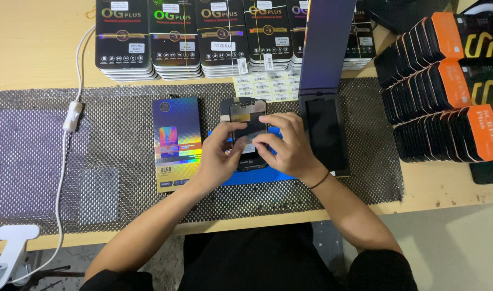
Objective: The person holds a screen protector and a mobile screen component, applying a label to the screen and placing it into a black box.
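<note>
Glossy black phone screen — both hands pinching; mesh mat.

Phone screen lower part hidden under both hands; top box stacks cut off.

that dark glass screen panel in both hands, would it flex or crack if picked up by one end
The screen panel looks thin and flat, so probably stiff and fragile. Its glossy face may be slippery. Both the left hand and right hand support it.
</note>
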